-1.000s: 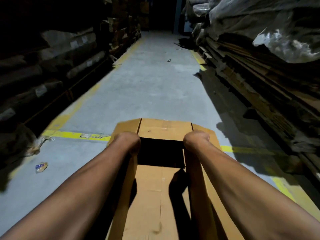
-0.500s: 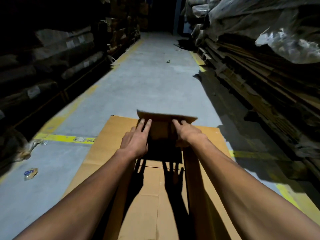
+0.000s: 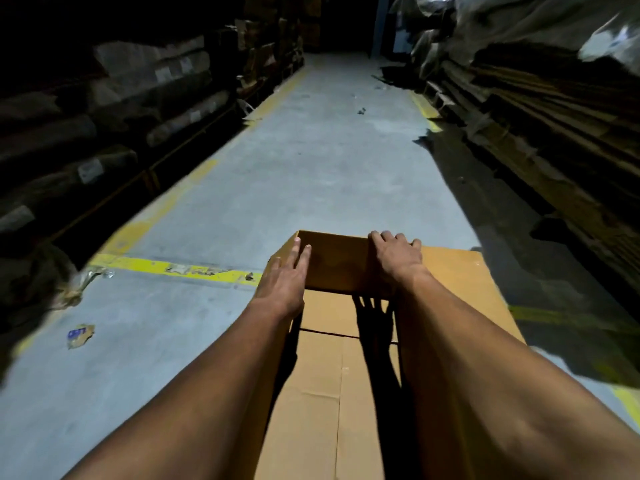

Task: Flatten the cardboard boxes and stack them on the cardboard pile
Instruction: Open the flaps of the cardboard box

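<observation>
A brown cardboard box (image 3: 332, 368) lay lengthwise on the concrete floor (image 3: 294, 174) of a dim warehouse aisle, reaching from the near edge of the view toward a yellow line (image 3: 173, 270) painted across the floor. At the box's far end a flap (image 3: 337, 263) stood tilted up. The left hand (image 3: 285, 277) lay flat against the flap's left part, fingers (image 3: 300, 252) straight and together, gripping nothing. The right hand (image 3: 394, 256) rested on the flap's right part with its fingers curled over the top edge, holding that edge. To the right of the flap a wide cardboard panel (image 3: 460, 282) lay spread flat on the floor. Both forearms stretched out over the box and threw dark shadows on its top face, where a seam ran along the length. Along the right edge of the aisle rose a tall cardboard pile (image 3: 554, 133) of flattened sheets, well apart from the box. Dark shelves (image 3: 121, 109) of wrapped goods lined the left edge. A crumpled scrap (image 3: 80, 336) lay on the floor near the left edge, on the near side of the yellow line.
</observation>
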Tool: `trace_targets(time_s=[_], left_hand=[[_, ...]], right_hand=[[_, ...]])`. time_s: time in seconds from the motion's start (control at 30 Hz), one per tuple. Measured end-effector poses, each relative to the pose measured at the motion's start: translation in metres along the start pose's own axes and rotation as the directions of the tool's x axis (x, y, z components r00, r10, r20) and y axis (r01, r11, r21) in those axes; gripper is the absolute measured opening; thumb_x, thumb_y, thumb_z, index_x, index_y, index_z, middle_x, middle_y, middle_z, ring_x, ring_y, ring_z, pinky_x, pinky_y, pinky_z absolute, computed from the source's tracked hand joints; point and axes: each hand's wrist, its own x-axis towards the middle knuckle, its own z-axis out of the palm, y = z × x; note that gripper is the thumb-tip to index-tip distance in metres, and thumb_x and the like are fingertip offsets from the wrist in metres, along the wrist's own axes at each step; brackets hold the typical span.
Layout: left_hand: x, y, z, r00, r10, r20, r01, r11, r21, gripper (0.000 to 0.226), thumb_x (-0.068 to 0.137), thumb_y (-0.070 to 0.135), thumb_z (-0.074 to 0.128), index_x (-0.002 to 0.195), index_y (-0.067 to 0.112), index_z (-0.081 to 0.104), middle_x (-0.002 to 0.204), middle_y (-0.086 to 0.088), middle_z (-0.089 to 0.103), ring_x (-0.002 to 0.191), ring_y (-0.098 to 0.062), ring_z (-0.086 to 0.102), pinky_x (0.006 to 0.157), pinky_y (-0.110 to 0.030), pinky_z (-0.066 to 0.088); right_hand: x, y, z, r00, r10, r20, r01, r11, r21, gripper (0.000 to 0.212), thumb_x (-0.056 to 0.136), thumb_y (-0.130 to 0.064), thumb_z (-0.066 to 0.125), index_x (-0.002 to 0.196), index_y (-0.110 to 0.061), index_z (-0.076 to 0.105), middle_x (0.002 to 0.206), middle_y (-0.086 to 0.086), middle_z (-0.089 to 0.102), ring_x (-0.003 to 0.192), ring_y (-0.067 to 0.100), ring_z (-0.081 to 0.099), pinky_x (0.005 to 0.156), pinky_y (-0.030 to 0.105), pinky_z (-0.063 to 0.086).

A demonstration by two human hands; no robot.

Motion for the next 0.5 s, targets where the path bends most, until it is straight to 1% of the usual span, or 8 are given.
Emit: trace_targets(time_s=[0.13, 0.2, 0.23, 0.27, 0.3, 0.37, 0.43, 0.5], left_hand=[[0.000, -0.004, 0.003, 1.000, -0.002, 0.019, 0.003, 0.999, -0.042, 0.109, 0.093, -0.003, 0.060, 0.164, 0.026, -0.017, 0.166, 0.005, -0.038, 0.160, -0.037, 0.005, 0.123, -0.048, 0.027], [-0.007, -0.010, 0.000, 0.998, -0.026, 0.055, 0.032, 0.993, -0.114, 0.123, 0.087, 0.006, 0.071, 0.161, 0.027, -0.025, 0.159, 0.003, -0.047, 0.160, -0.037, 0.001, 0.126, -0.046, 0.026], [-0.014, -0.011, -0.004, 0.995, -0.060, 0.086, 0.071, 0.988, -0.137, 0.124, 0.087, 0.011, 0.074, 0.162, 0.024, -0.024, 0.162, -0.001, -0.042, 0.160, -0.037, 0.004, 0.126, -0.047, 0.026], [-0.022, -0.012, -0.010, 0.985, -0.117, 0.124, 0.135, 0.981, -0.141, 0.119, 0.088, 0.017, 0.075, 0.164, 0.021, -0.017, 0.171, -0.008, -0.025, 0.159, -0.039, 0.013, 0.124, -0.048, 0.029], [-0.034, -0.012, -0.019, 0.972, -0.174, 0.160, 0.195, 0.973, -0.125, 0.107, 0.090, 0.023, 0.074, 0.165, 0.016, -0.001, 0.174, -0.014, 0.003, 0.154, -0.039, 0.028, 0.120, -0.048, 0.036], [-0.060, -0.014, -0.040, 0.928, -0.279, 0.249, 0.286, 0.958, 0.008, 0.071, 0.091, 0.038, 0.070, 0.150, 0.013, 0.040, 0.149, -0.011, 0.052, 0.132, -0.035, 0.055, 0.104, -0.043, 0.050], [-0.087, -0.011, -0.064, 0.837, -0.325, 0.440, 0.262, 0.944, 0.200, 0.050, 0.092, 0.049, 0.061, 0.129, 0.016, 0.063, 0.118, -0.006, 0.067, 0.113, -0.029, 0.064, 0.094, -0.035, 0.052], [-0.116, -0.001, -0.085, 0.737, -0.325, 0.593, 0.192, 0.942, 0.277, 0.038, 0.097, 0.052, 0.059, 0.111, 0.018, 0.067, 0.089, -0.002, 0.061, 0.095, -0.025, 0.063, 0.087, -0.028, 0.048]], right_hand=[[0.012, 0.009, -0.017, 0.979, -0.037, 0.201, 0.003, 0.986, 0.165, 0.057, 0.097, -0.008, 0.058, 0.148, -0.023, 0.036, 0.144, 0.010, 0.047, 0.134, 0.037, 0.046, 0.108, 0.054, 0.038], [0.005, 0.013, -0.019, 0.976, -0.085, 0.199, 0.035, 0.969, 0.243, 0.070, 0.091, -0.008, 0.067, 0.153, -0.018, 0.034, 0.152, 0.013, 0.041, 0.142, 0.038, 0.040, 0.113, 0.052, 0.039], [-0.005, 0.013, -0.019, 0.983, -0.093, 0.157, 0.046, 0.960, 0.277, 0.076, 0.088, -0.007, 0.070, 0.154, -0.014, 0.033, 0.155, 0.015, 0.037, 0.144, 0.039, 0.038, 0.113, 0.050, 0.040], [-0.017, 0.013, -0.018, 0.992, -0.069, 0.109, 0.035, 0.957, 0.288, 0.077, 0.088, -0.006, 0.071, 0.154, -0.011, 0.032, 0.156, 0.016, 0.034, 0.143, 0.041, 0.038, 0.112, 0.049, 0.043], [-0.035, 0.013, -0.018, 0.998, -0.011, 0.064, -0.006, 0.965, 0.264, 0.071, 0.091, -0.006, 0.068, 0.153, -0.009, 0.032, 0.154, 0.017, 0.034, 0.140, 0.043, 0.040, 0.108, 0.050, 0.046], [-0.068, 0.018, -0.015, 0.988, 0.154, 0.032, -0.156, 0.983, 0.092, 0.054, 0.099, -0.012, 0.057, 0.148, -0.007, 0.036, 0.149, 0.018, 0.037, 0.132, 0.044, 0.044, 0.098, 0.051, 0.052], [-0.098, 0.024, -0.017, 0.958, 0.257, 0.130, -0.247, 0.965, -0.091, 0.043, 0.102, -0.020, 0.054, 0.142, -0.005, 0.048, 0.143, 0.018, 0.048, 0.126, 0.043, 0.050, 0.087, 0.049, 0.056], [-0.125, 0.033, -0.029, 0.894, 0.212, 0.394, -0.152, 0.972, -0.178, 0.034, 0.100, -0.033, 0.063, 0.125, -0.012, 0.067, 0.124, 0.008, 0.066, 0.114, 0.031, 0.063, 0.084, 0.041, 0.058]])
